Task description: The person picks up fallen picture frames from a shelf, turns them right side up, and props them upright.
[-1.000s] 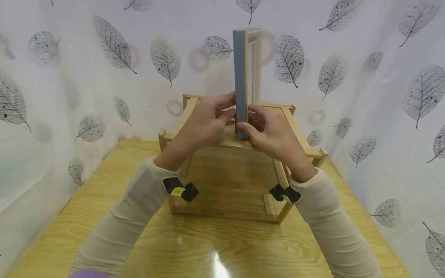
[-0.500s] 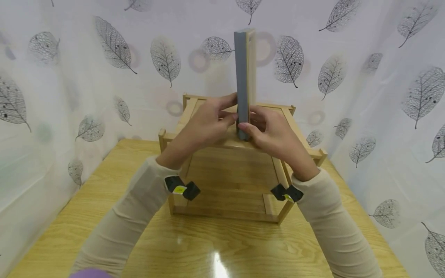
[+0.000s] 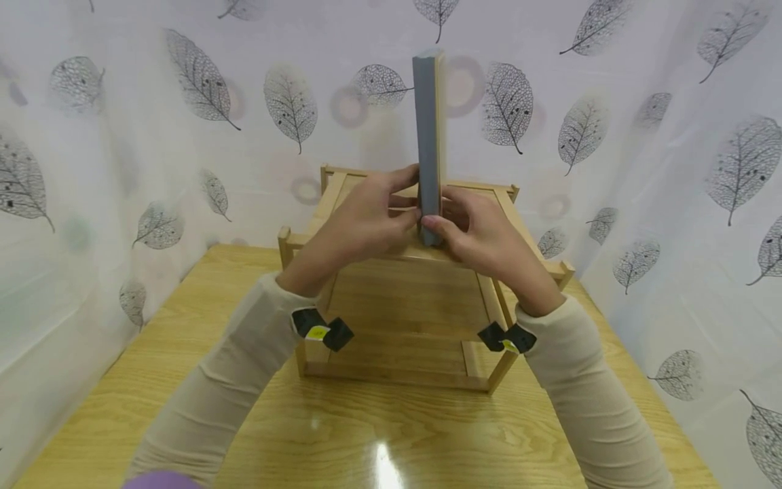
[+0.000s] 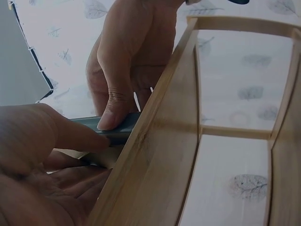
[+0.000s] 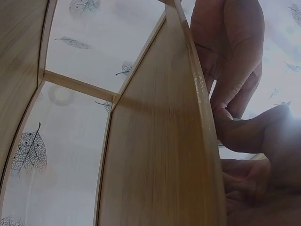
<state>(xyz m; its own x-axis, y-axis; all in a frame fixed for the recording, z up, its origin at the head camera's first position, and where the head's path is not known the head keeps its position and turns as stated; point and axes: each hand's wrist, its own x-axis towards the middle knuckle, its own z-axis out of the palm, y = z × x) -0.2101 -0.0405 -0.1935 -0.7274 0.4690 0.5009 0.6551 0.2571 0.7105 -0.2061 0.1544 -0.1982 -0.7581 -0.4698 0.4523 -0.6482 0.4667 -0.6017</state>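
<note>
A picture frame (image 3: 429, 136) stands upright on the top board of a small wooden shelf rack (image 3: 366, 257), its grey-blue side edge towards me. Its pale, gold-lined moulding shows only as a thin strip on the right. Low on the left side, my left hand (image 3: 373, 214) holds it with bent fingers, thumb at the near edge. From the right, my right hand (image 3: 485, 234) grips the lower part, thumb laid across the grey edge and fingers behind. In the left wrist view, the right thumb (image 4: 110, 115) presses on the dark edge of the frame.
The rack stands on a wood-grain table (image 3: 366, 435) and has a lower board (image 3: 397, 346) under the top one. Leaf-patterned curtains (image 3: 287, 102) hang behind and on both sides. A purple round shape (image 3: 161, 481) shows at the bottom edge.
The picture frame has turned so its open front, visible a second ago, is now nearly edge-on. Its base has shifted slightly right, and both hands have moved along with it.
</note>
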